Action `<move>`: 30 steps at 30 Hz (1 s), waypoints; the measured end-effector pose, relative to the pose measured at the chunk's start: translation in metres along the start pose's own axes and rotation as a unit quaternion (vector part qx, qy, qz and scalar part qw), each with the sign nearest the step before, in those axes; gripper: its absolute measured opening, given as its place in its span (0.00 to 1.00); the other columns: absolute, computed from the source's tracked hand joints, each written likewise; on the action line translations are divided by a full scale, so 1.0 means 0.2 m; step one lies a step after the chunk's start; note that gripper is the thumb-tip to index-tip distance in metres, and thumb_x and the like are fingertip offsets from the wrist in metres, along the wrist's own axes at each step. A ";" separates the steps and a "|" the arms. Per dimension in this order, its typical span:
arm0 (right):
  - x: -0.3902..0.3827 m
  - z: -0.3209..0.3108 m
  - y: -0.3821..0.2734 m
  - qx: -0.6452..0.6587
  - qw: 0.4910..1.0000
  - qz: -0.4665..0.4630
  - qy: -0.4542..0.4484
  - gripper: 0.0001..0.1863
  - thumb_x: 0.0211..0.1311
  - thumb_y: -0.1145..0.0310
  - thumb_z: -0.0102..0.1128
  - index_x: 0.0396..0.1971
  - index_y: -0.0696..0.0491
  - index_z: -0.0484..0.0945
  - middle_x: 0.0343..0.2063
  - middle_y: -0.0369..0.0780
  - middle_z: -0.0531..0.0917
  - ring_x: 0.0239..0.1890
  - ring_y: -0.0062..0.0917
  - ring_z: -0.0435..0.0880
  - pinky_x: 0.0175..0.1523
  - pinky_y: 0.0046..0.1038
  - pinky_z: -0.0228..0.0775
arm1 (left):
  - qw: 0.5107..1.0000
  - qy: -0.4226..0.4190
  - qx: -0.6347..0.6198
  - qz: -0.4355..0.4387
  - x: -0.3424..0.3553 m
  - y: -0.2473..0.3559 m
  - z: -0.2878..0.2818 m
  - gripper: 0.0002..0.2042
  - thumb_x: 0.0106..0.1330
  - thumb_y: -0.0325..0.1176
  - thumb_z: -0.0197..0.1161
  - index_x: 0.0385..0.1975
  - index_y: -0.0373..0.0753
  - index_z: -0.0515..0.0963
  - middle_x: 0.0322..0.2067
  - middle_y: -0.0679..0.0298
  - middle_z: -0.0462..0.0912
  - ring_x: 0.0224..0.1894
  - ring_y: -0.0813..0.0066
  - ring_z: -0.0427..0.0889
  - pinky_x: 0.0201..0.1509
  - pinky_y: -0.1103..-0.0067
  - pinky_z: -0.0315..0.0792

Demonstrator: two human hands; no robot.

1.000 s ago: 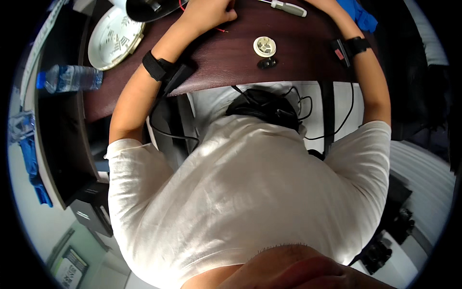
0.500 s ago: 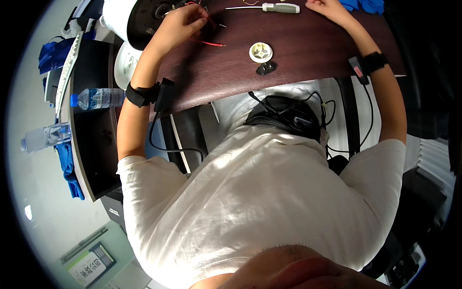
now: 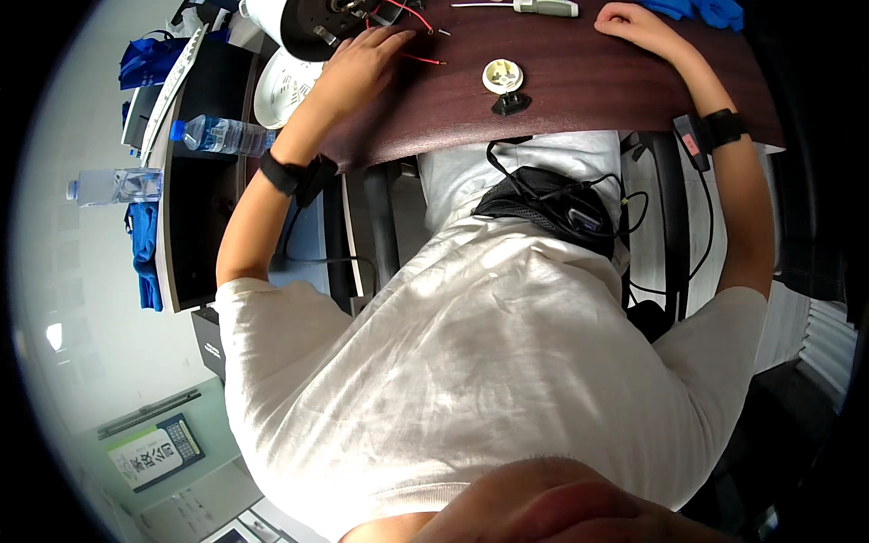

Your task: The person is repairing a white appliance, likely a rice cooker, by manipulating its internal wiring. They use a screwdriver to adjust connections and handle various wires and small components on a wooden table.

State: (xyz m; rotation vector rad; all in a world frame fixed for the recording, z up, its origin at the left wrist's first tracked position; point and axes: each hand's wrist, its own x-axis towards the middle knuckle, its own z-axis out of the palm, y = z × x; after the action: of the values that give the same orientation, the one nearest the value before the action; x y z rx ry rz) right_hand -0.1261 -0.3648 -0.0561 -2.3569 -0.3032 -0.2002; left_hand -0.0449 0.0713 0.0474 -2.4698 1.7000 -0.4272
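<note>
My left hand (image 3: pixel 367 71) rests over the dark wooden table, its fingers stretched out beside red wires (image 3: pixel 425 61) with bare ends. Next to it, a white appliance housing (image 3: pixel 268 20) lies on its side, its dark inside with metal parts facing my hand. On the far right of the table, my right hand (image 3: pixel 638 29) lies with fingers curled in; nothing shows in them. Between the hands are a screwdriver (image 3: pixel 547 7) with a grey-green handle, a round cream-white part (image 3: pixel 503 76) with openings, and a small black piece (image 3: pixel 511 104) touching or close to it.
A white round cover (image 3: pixel 282 89) sits left of my left forearm. Two clear bottles, one blue-capped (image 3: pixel 220 135) and another (image 3: pixel 122 186) farther left, stand by a dark shelf (image 3: pixel 206 213). Blue cloth (image 3: pixel 701 13) lies at the far right. Cables run from my wrist straps toward a black pouch (image 3: pixel 543 204).
My left hand has gone from bent fingers among the red wires to stretched fingers nearer the table. The view has shifted, so more of my right hand shows. The table things look unmoved.
</note>
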 end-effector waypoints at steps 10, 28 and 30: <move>0.52 0.03 -0.37 -0.211 0.973 -0.089 0.032 0.24 0.52 0.49 0.62 0.36 0.57 0.76 0.31 0.47 0.82 0.36 0.40 0.82 0.39 0.36 0.72 | 0.896 0.334 0.201 -0.213 0.02 -0.13 -0.21 0.33 0.51 0.38 0.68 0.58 0.40 0.64 0.55 0.51 0.67 0.59 0.52 0.63 0.63 0.63 0.55; 1.32 0.24 -0.82 -0.084 0.972 -0.216 0.029 0.21 0.57 0.55 0.54 0.27 0.62 0.79 0.22 0.51 0.81 0.27 0.38 0.82 0.34 0.36 0.72 | 0.886 0.147 -0.247 -0.364 -0.13 -1.06 -0.32 0.24 0.71 0.49 0.45 0.60 0.42 0.66 0.49 0.54 0.77 0.49 0.65 0.79 0.46 0.75 0.75; 1.32 0.05 -0.94 -0.073 0.976 -0.196 0.063 0.18 0.53 0.61 0.54 0.24 0.64 0.78 0.25 0.57 0.78 0.29 0.44 0.83 0.34 0.39 0.72 | 0.837 0.141 -0.361 -0.386 -0.06 -1.18 -0.40 0.27 0.68 0.57 0.45 0.58 0.44 0.66 0.40 0.59 0.80 0.38 0.72 0.83 0.32 0.74 0.81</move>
State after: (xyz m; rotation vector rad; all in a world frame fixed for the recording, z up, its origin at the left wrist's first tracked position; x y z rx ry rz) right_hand 0.0766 -0.1834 0.1221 -2.3932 -0.7127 -0.5739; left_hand 0.1390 0.1735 0.1812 -3.8081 0.9049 -0.2218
